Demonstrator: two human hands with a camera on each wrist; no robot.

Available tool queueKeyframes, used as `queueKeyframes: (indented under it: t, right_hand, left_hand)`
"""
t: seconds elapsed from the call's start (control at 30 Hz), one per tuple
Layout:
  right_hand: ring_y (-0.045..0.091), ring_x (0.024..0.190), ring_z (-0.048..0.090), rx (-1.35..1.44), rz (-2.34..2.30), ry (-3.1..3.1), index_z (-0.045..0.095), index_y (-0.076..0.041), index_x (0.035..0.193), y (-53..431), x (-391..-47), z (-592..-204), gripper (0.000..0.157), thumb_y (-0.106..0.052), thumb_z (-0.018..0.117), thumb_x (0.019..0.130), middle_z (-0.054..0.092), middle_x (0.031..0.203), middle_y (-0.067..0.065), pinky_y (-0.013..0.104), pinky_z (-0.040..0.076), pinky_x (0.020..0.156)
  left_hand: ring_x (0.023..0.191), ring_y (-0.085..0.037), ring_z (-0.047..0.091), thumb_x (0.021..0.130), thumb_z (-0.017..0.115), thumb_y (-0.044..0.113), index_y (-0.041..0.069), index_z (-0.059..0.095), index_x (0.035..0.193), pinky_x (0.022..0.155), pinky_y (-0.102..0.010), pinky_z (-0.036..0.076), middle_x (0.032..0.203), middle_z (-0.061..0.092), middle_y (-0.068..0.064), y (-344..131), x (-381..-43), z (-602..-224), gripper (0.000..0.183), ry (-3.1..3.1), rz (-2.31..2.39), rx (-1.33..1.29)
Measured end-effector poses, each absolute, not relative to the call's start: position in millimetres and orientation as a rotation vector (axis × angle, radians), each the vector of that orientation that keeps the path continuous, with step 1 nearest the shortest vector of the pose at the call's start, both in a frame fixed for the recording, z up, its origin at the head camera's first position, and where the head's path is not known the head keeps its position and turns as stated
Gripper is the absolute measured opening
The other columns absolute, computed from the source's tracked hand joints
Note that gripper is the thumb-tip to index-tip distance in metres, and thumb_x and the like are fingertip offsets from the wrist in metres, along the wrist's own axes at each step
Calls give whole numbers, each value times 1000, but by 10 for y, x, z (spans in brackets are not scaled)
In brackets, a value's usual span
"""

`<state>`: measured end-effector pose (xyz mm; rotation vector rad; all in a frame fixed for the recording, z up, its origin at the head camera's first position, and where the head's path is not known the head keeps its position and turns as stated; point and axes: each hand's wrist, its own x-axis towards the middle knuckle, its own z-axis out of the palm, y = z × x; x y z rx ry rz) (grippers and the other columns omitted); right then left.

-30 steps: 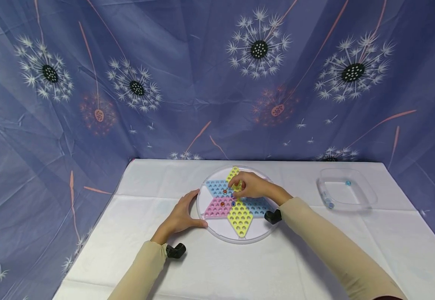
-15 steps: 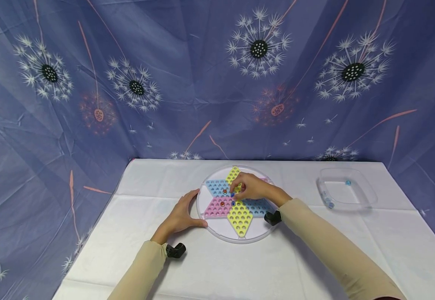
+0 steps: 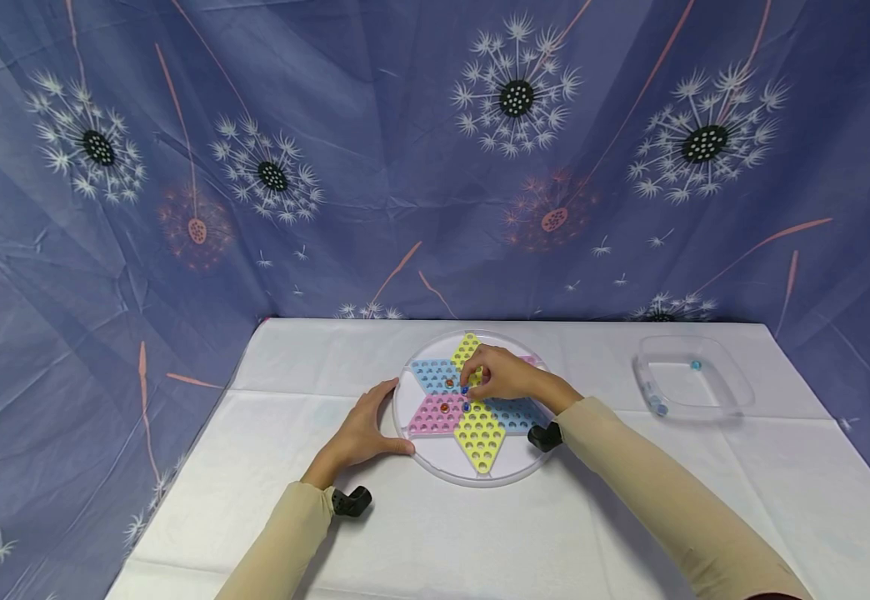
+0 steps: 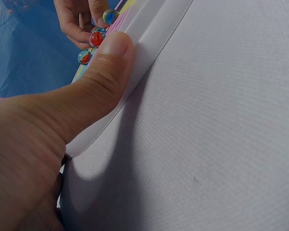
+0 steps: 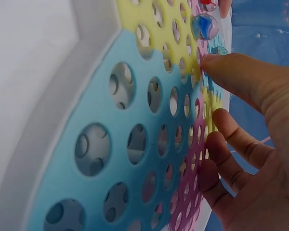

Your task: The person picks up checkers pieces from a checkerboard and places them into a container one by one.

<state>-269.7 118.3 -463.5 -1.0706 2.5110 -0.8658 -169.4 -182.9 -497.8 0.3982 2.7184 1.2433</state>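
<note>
At ctr of the white cloth-covered surface point(image 3: 480, 542), all eyes on the round white plastic board w/ its blue, pink & yellow holed star point(image 3: 517, 454)! Progress check: three marbles rest on it approx mid-star: a clear marble w/ orange-red swirl point(image 3: 449, 383) on the left blue section, a second orange-red marble point(image 3: 445, 408) on the pink, nearer, & a dark-blue marble point(image 3: 467, 407) just right of that. No. 4, a clear marble w/ blue swirl point(image 3: 465, 390), is at the fingertips of the right hand point(image 3: 506, 373). Most visible holes are bare, so prob early days; more stock lies in the clear rectangular plastic tub point(image 3: 686, 383), far right: one light-blue marble point(image 3: 696, 365) toward the far side, plus a bluish cluster point(image 3: 658, 406) by the near-left corner, exact no. unclear.

Fingers, then! Right hand: thumb & index almost together, pinching marble no. 4; seated in a hole or a touch above, can't tell. Left hand point(image 3: 362, 429): spread wide, thumb well apart from the rest, set along the board's left rim w/ thumb touching it, prob steadying. No marble seen in that one.
</note>
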Motion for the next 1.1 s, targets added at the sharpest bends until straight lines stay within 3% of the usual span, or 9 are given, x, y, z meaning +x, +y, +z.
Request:
queueKeyframes:
  t: [0.4, 1.1]
  right_hand:
    - [16, 78, 51, -1103, -855, 2488, 79, -15, 101, 1179, -2674, -4578, 13, -17, 83, 88, 62, 106, 10, 32, 45, 73]
    - [20, 80, 58, -1083, -818, 2512, 77, -14, 102, 1227, -2737, -4335, 11, -15, 78, 91, 63, 108, 13, 36, 50, 76]
  left_hand:
    - [149, -36, 31, 61, 101, 35, 9, 33, 161, 122, -54, 25, 162, 37, -11, -1827, -1680, -4958, 123, 2721, 1233, 390]
    - [148, -37, 34, 60, 101, 35, 10, 36, 159, 121, -56, 26, 161, 40, -11, -1822, -1688, -4995, 122, 2733, 1244, 404]
